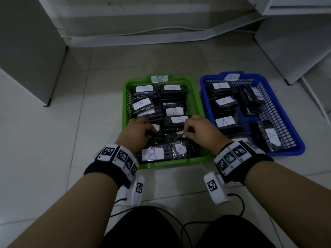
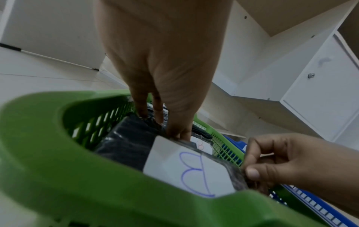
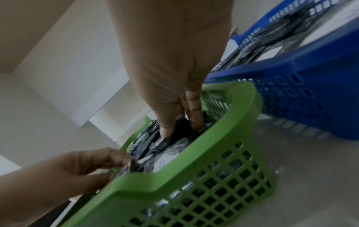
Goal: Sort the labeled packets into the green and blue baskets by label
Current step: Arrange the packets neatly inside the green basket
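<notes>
Packets (image 1: pixel 174 123) wrapped in dark plastic fill both baskets on the floor, each with a white label: B in the green basket (image 1: pixel 194 97), A in the blue basket (image 1: pixel 286 113) just beside it to the right. Both hands are down inside the near half of the green basket, working on one packet (image 1: pixel 168 137) lying between them. Its long axis looks to run across the basket from side to side, so each hand takes one end of it.

The left hand (image 1: pixel 138 135) is at the end nearer the green basket's left wall, its fingers bent down and pinching the dark wrap; the left wrist view shows the fingers (image 2: pixel 158 113) digging into the plastic. The right hand (image 1: pixel 198 133) is at the end toward the basket's middle, with thumb and fingers curled and nipping the edge of the wrap. Neither hand is clearly nearer, since both are already on it.

Closer to the green basket's near rim than the hands lie two more B packets, label up, the larger label (image 2: pixel 191 169) almost under the left wrist. I'd judge the held packet is being settled among the others, or turned to show its label, which I can't read.
</notes>
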`<state>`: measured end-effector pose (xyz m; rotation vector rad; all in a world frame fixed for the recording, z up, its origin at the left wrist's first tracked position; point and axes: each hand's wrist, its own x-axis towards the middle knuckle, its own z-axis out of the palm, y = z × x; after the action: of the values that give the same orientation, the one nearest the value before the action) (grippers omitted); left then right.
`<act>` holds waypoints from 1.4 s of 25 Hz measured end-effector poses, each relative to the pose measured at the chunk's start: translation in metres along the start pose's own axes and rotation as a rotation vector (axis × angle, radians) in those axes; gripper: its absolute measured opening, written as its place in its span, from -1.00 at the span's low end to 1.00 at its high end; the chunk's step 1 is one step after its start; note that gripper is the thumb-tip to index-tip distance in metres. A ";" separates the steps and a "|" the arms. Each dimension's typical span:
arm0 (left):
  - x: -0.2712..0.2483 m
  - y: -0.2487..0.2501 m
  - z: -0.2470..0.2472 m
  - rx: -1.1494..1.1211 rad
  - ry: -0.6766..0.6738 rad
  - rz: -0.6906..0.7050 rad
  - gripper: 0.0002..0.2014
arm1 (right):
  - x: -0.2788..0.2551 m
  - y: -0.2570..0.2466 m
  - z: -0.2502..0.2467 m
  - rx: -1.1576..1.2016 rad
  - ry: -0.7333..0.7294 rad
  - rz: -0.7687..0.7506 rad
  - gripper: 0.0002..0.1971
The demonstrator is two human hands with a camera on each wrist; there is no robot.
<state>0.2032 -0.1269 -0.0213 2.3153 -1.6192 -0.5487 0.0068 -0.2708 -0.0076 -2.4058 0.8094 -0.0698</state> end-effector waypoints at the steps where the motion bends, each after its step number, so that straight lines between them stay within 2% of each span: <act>1: 0.000 0.001 0.001 -0.009 0.005 -0.001 -0.73 | -0.001 -0.003 0.001 0.020 0.017 -0.007 -0.87; 4: -0.001 0.006 0.000 0.022 -0.004 -0.017 -0.76 | -0.003 -0.009 0.000 0.098 0.075 -0.027 -0.87; 7: -0.001 0.008 0.000 0.062 -0.010 0.062 -0.75 | -0.003 -0.004 -0.003 0.023 0.092 -0.043 -0.91; 9: -0.001 0.011 0.001 0.054 -0.071 0.126 -0.61 | -0.003 0.000 -0.003 -0.067 0.008 -0.025 -0.92; 11: -0.001 0.015 0.008 0.074 -0.146 0.212 -0.41 | -0.003 0.001 0.000 -0.112 -0.065 -0.016 -0.84; 13: 0.000 0.019 0.012 0.086 -0.170 0.252 -0.34 | 0.000 -0.003 0.001 -0.119 -0.086 -0.030 -0.81; 17: 0.000 0.023 0.008 0.042 -0.211 0.180 -0.64 | 0.010 -0.009 0.000 -0.162 -0.164 -0.028 -0.79; 19: 0.001 0.025 0.006 0.032 -0.230 0.168 -0.67 | 0.014 -0.010 0.001 -0.188 -0.200 -0.022 -0.80; 25: 0.001 0.021 0.009 -0.003 -0.230 0.185 -0.73 | 0.017 -0.009 0.010 -0.226 -0.232 0.012 -0.76; 28: 0.001 0.020 0.009 -0.018 -0.226 0.170 -0.74 | 0.011 -0.009 0.017 -0.194 -0.295 0.035 -0.73; 32: 0.002 0.025 0.005 0.054 -0.252 0.181 -0.67 | 0.011 -0.013 0.011 -0.309 -0.232 -0.004 -0.72; 35: 0.001 0.013 0.002 0.003 -0.176 0.222 -0.57 | 0.007 -0.020 0.004 -0.171 -0.190 -0.019 -0.74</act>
<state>0.1916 -0.1328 -0.0173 2.1012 -1.9271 -0.7148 0.0246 -0.2599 -0.0013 -2.5325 0.7295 0.2257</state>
